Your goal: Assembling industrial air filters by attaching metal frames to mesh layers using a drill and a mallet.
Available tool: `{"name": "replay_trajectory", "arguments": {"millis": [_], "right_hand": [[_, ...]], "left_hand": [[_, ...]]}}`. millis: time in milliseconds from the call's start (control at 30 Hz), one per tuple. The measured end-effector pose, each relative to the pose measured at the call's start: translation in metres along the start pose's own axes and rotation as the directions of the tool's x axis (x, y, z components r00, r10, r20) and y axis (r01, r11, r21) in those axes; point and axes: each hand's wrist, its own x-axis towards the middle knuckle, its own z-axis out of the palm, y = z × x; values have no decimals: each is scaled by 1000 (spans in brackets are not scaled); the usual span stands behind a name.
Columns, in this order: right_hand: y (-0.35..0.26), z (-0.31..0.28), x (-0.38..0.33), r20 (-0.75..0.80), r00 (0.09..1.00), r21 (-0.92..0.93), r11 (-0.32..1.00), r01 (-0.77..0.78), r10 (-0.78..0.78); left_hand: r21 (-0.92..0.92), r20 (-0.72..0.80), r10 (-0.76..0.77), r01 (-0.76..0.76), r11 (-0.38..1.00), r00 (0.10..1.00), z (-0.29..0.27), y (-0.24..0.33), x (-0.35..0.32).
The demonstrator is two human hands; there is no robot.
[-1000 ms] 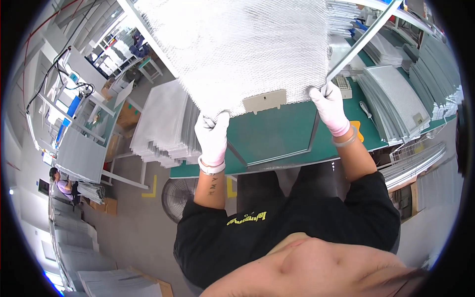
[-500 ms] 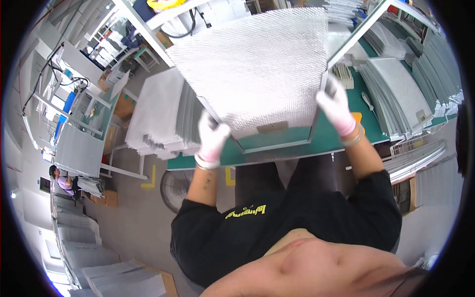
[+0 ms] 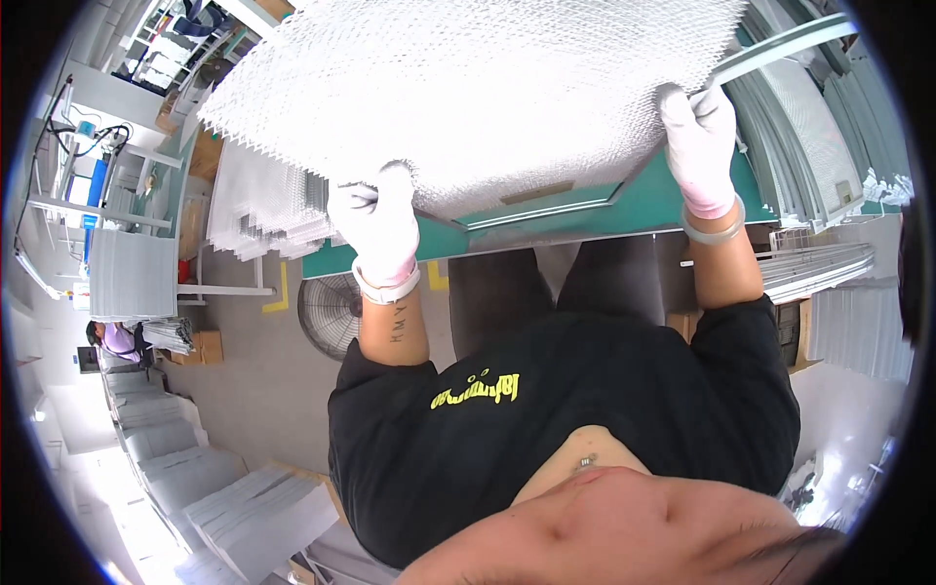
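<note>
A large silvery expanded-metal mesh sheet (image 3: pixel 478 97) fills the upper middle, tilted up with its far part out of the picture. My gloved left hand (image 3: pixel 375 224) has its fingers closed at the sheet's left edge. At the right edge, my gloved right hand (image 3: pixel 700 146) pinches the mesh between thumb and fingers. A thin grey metal frame (image 3: pixel 541 215) shows under the sheet's near edge; the rest of it is hidden. A small tan patch (image 3: pixel 536 192) is on or behind the mesh near that edge.
The green-topped table (image 3: pixel 336 256) lies under the work. Stacked mesh sheets (image 3: pixel 268 200) stand at left, and stacked filter panels (image 3: pixel 804 146) at right. A round fan (image 3: pixel 330 314) stands on the floor by the table. Another person (image 3: pixel 119 339) is at far left.
The mesh sheet now looks larger and nearer, covering more of the view. Both hands appear higher in the picture, the left further left and the right slightly further right.
</note>
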Motion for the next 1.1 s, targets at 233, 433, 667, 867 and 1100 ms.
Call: {"name": "replay_trajectory", "arguments": {"millis": [233, 433, 667, 867, 1100], "right_hand": [[42, 9, -30, 151, 985, 238, 963, -123, 89], [80, 13, -54, 120, 983, 315, 934, -167, 135], [13, 4, 9, 189, 977, 217, 966, -140, 99], [22, -26, 15, 214, 972, -70, 991, 111, -93], [-13, -43, -51, 438, 756, 476, 839, 263, -486]], "left_hand": [[-26, 187, -255, 264, 964, 949, -17, -40, -35], [-174, 147, -358, 380, 908, 922, -11, -62, -65], [58, 462, -197, 192, 980, 865, -49, -27, 20], [-82, 254, 78, -59, 995, 964, -15, 3, 11], [-250, 948, 173, 289, 924, 267, -42, 2, -37]]}}
